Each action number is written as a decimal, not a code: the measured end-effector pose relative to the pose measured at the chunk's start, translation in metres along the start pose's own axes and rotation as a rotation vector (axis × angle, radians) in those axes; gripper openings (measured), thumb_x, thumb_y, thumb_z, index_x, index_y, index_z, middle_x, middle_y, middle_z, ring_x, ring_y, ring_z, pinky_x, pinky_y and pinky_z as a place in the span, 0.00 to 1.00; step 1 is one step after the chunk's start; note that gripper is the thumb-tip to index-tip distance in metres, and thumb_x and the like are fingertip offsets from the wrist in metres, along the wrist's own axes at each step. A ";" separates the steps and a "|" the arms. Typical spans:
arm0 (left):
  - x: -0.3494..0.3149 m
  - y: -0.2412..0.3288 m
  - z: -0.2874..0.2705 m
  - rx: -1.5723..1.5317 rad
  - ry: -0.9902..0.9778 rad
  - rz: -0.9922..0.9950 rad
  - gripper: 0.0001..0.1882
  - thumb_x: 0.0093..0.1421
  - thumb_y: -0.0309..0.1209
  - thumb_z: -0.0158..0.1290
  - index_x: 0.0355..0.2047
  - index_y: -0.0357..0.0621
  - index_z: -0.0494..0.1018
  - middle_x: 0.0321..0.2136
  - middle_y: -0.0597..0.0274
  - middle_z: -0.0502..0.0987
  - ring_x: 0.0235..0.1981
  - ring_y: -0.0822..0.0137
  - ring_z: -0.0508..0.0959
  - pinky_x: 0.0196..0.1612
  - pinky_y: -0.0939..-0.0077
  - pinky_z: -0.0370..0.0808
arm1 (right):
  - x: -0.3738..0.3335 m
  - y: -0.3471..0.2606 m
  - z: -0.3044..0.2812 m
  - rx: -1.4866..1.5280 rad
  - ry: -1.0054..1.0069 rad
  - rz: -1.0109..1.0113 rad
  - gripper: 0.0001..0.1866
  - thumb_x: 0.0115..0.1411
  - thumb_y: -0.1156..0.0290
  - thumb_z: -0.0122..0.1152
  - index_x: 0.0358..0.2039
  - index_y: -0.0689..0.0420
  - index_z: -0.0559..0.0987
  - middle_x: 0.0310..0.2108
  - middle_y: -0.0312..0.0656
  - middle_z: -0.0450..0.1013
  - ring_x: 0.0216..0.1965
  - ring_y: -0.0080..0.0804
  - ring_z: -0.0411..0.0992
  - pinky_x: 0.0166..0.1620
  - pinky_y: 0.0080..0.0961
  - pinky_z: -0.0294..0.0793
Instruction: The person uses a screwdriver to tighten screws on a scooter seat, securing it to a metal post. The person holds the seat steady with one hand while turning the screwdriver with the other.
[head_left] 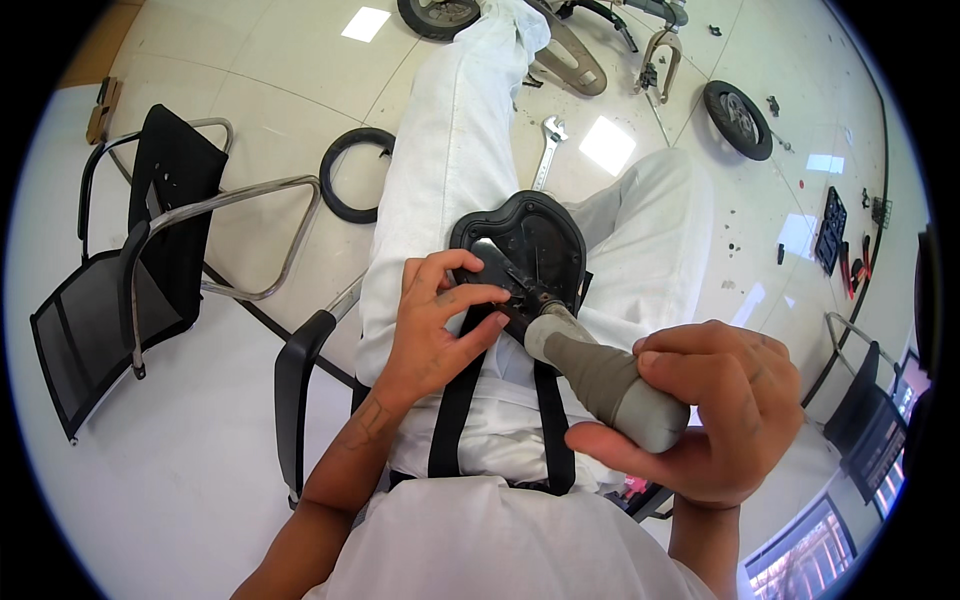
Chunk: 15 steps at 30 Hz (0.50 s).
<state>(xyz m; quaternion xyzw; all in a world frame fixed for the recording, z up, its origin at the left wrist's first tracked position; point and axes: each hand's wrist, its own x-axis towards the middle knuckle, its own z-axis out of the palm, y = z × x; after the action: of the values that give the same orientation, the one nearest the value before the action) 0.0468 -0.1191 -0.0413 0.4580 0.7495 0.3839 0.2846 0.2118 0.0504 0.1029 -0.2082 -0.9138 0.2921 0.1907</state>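
Note:
A black saddle (528, 228) lies upside down in my lap, its hollow underside facing up. A thick grey post (598, 378), wrapped in tape and rounded at its near end, runs from a metal joint on the saddle toward me. Curled fingers of my left hand (437, 318) rest on the saddle's left edge, thumb and index finger close together; whether they pinch some small part I cannot make out. Around the post's rounded end my right hand (715, 405) is closed, thumb below and fingers above. A shiny metal plate (490, 256) shows beside my left fingertips.
An adjustable wrench (549, 150) lies on the tiled floor beyond the saddle. A loose tyre (329, 168) is left of my leg, a small wheel (738, 120) far right. Black mesh chairs (180, 170) stand left. A tool case (830, 230) and red-handled pliers (858, 268) lie right.

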 end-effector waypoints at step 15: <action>-0.001 -0.002 0.001 0.025 -0.003 0.014 0.14 0.52 0.27 0.65 0.39 0.56 0.83 0.48 0.66 0.72 0.43 0.61 0.65 0.47 0.71 0.66 | 0.001 -0.001 -0.009 -0.053 0.003 -0.018 0.17 0.42 0.58 0.77 0.31 0.51 0.82 0.26 0.37 0.78 0.24 0.32 0.77 0.26 0.23 0.72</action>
<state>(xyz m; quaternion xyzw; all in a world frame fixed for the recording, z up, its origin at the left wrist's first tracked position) 0.0475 -0.1200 -0.0437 0.4674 0.7507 0.3757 0.2771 0.2147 0.0544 0.1102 -0.2055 -0.9228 0.2655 0.1891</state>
